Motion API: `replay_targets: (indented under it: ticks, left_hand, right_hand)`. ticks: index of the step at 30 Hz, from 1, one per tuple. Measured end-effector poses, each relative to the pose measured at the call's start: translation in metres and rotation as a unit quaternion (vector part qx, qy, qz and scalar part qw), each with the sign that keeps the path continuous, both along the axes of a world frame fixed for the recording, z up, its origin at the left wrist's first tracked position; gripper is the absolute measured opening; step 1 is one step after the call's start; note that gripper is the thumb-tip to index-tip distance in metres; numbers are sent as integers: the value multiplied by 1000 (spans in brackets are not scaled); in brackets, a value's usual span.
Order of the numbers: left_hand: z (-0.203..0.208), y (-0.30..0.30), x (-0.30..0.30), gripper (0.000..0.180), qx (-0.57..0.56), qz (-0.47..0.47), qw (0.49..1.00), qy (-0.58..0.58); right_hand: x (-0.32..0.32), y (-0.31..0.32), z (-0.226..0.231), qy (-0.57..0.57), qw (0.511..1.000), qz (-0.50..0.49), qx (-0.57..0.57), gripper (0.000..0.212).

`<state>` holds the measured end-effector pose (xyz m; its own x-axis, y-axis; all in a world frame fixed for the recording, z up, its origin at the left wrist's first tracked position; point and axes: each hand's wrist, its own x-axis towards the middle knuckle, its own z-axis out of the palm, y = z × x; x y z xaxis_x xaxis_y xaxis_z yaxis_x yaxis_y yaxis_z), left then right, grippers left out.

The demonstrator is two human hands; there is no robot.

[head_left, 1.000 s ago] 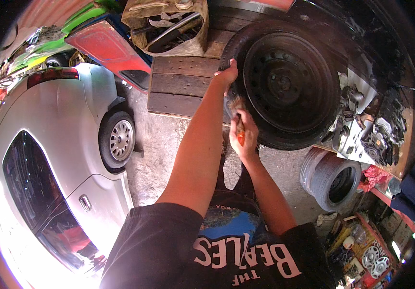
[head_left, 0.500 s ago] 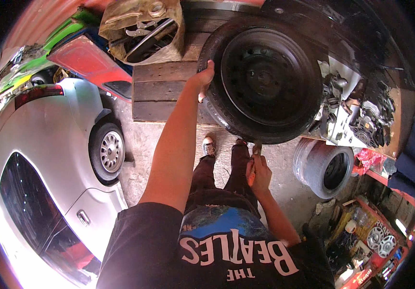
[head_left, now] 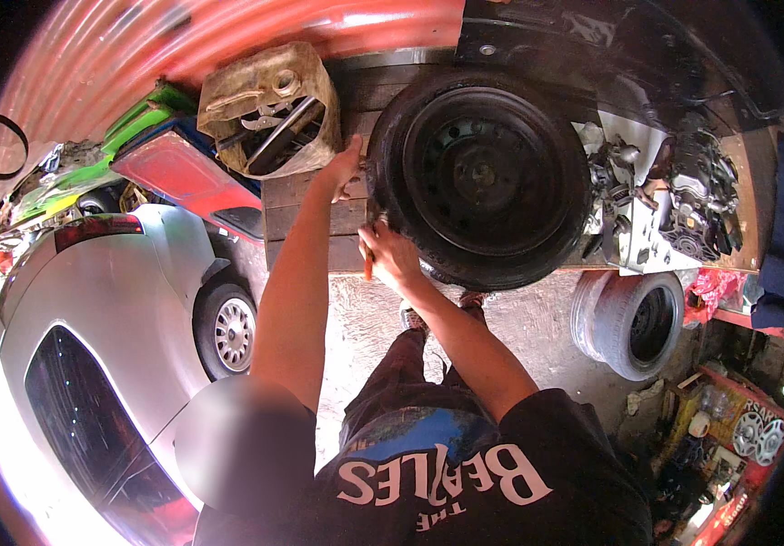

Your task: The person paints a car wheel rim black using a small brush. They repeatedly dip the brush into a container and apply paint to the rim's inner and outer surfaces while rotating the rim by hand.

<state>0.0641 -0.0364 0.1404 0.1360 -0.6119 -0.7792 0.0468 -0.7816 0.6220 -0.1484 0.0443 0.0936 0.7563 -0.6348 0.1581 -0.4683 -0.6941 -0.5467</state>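
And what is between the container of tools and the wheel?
In the head view, wooden boards lie between the container and the wheel; the left hand is there too, near the wheel's edge.

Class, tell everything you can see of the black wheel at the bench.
The wheel is round and black: an apparently rubber tyre around a dark rim like dull metal, with small holes circling its centre. Its face is turned to the camera; whether it lies flat is unclear. In view it overlaps the wooden bench, with metal parts to its right. The left hand and the right hand, gripping an orange handle, are beside its left edge; contact is unclear.
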Motion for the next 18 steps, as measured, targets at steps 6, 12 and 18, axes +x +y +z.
replay_targets:
  ticks: [6,12,18]
  left_hand:
    - [3,11,-7,99,-40,-85,991,-92]
    - [-31,75,-51,70,-183,-51,975,-112]
    - [-136,229,-30,68,-33,-112,956,-270]
  right_hand:
    - [-84,43,-13,-23,999,44,15,44]
    - [-261,62,18,158,985,-52,53,30]
    - [-334,-9,43,38,958,-279,-54,36]
